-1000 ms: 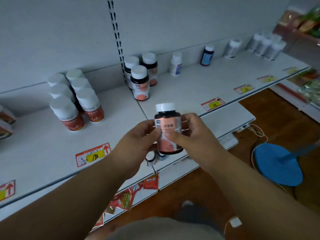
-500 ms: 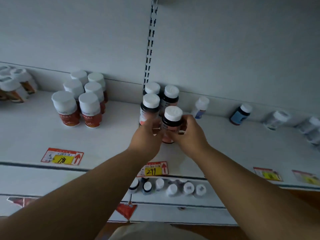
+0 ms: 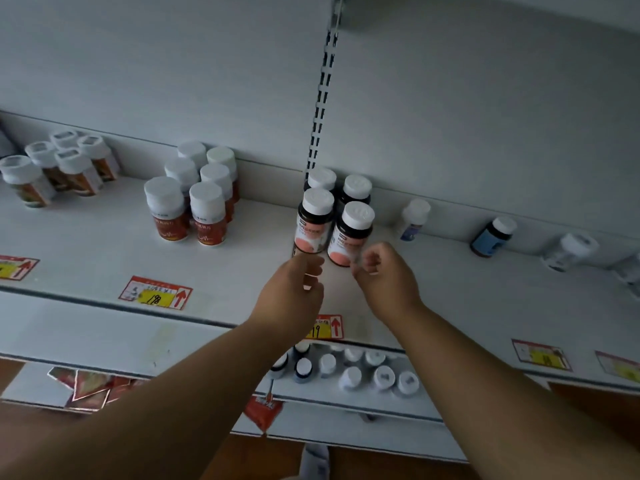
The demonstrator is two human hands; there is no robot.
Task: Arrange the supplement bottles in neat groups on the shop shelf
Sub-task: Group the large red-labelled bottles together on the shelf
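Several dark bottles with pink labels and white caps stand in a tight block at the back of the white shelf (image 3: 104, 258). The front right bottle (image 3: 351, 233) of that block stands free on the shelf. My left hand (image 3: 294, 292) hovers just in front of the front left bottle (image 3: 313, 225), fingers loosely curled, holding nothing. My right hand (image 3: 384, 275) is just in front of the front right bottle, fingers loosely curled and apart from it. Both hands are blurred.
A group of red-labelled white-capped bottles (image 3: 194, 199) stands to the left, another group (image 3: 55, 168) further left. Single bottles stand to the right: a small white one (image 3: 414, 218), a blue one (image 3: 493, 235), a clear one (image 3: 568, 251). Lower shelf holds more bottles (image 3: 349, 370).
The bottle held in both hands has been set down at the front right of the pink-label block. Both hands have let go and drawn back a little.
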